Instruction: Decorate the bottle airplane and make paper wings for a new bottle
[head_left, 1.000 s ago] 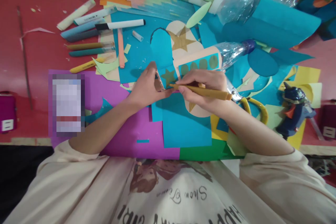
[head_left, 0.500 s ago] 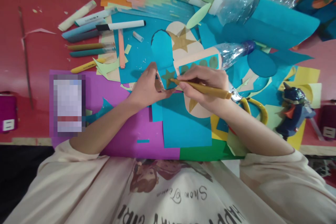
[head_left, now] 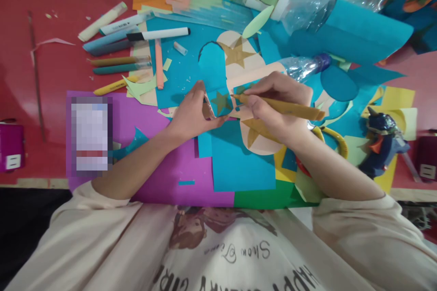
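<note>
bottle (head_left: 297,68) slants toward upper right of my view, left hand (head_left: 189,112) half-closed round its lower end, right hand (head_left: 284,92) pinching marker (head_left: 296,110) near star (head_left: 220,101).

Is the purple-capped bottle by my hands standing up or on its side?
On its side: the bottle shows its length to the camera, its purple cap toward the right.

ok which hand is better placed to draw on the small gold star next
Probably the right hand: it holds the gold marker, with the tip close to the small star, while the left hand is occupied gripping the wrapped bottle.
</note>
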{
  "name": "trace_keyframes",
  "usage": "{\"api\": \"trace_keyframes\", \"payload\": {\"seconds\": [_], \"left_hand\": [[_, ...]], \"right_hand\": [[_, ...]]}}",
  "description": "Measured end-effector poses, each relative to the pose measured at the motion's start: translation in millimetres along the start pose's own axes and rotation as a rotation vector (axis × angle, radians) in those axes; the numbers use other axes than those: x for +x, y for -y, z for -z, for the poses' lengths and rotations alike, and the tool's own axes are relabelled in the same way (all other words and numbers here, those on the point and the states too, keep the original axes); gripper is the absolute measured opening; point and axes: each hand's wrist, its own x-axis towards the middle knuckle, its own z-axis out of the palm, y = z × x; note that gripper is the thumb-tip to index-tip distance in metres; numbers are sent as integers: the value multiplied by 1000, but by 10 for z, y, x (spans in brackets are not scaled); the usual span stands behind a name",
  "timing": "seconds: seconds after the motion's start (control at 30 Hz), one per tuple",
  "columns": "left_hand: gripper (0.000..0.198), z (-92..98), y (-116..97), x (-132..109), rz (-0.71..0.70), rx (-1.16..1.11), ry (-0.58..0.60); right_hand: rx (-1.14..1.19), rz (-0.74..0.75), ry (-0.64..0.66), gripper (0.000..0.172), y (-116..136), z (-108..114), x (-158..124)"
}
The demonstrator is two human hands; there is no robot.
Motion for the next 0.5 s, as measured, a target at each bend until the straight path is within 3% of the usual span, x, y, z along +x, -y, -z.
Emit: {"api": "trace_keyframes", "payload": {"seconds": [0.3, 0.5], "left_hand": [[65, 1, 17, -14, 14, 51, 15], [64, 2, 7, 9, -11, 43, -3]], "right_hand": [[67, 64, -3, 14, -2, -34, 7], [112, -43, -44, 23, 22, 2, 20]]}}
